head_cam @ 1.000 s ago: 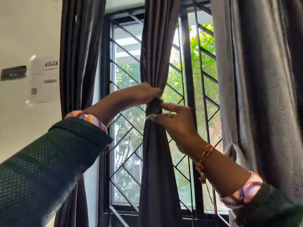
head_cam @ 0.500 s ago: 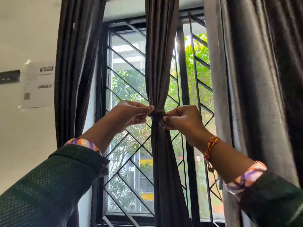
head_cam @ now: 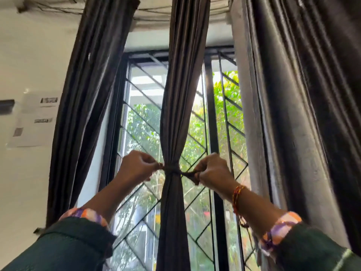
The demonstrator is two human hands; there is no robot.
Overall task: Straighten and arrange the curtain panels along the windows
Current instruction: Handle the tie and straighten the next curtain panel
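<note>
A dark grey middle curtain panel [head_cam: 181, 106] hangs before the window, gathered at its waist by a thin tie-back [head_cam: 172, 170]. My left hand [head_cam: 136, 166] pinches the tie's left end beside the panel. My right hand [head_cam: 212, 171] grips the tie's right end, a short strip stretched out to the right. Both ends are pulled taut, away from the curtain. A second dark panel [head_cam: 86, 118] hangs at the left of the window, and a wide one [head_cam: 304, 118] fills the right side.
The window [head_cam: 144, 133] has a black frame and a diagonal metal grille, with green trees outside. A white wall at the left carries a taped paper notice [head_cam: 33, 122] and a dark fixture [head_cam: 6, 106].
My hands have moved apart, each drawing a tie end outward from the curtain's waist, where earlier they worked close together at the knot. The view has tilted upward.
</note>
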